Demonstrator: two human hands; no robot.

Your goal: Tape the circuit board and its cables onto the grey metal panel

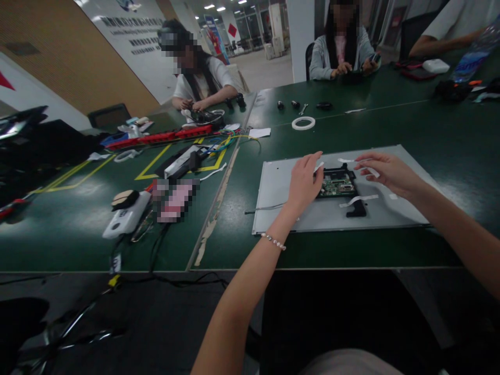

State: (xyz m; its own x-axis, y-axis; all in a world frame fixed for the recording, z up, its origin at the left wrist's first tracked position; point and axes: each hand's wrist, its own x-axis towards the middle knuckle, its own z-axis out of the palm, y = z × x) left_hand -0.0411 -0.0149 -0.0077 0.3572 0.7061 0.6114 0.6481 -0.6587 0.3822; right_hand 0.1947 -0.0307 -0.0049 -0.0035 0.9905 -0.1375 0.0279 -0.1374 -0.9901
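Plastic bottle (474, 56), contents indistinct, far right; left hand (305, 177) at circuit board (336, 187) on grey panel (275, 182), right hand (390, 173) by white strip (346, 160), each grip part-closed, hold indeterminable.

1. No text legible.
2. White flat wall panel (117, 39), behind long dark-green table (375, 125), left side: rows of dark lettering, blurred.
3. Clear plastic bottle (484, 41), table's far right: blue label (466, 66), unreadable.
4. Small white tag (116, 264), table's near-left edge: dark mark, unclear.
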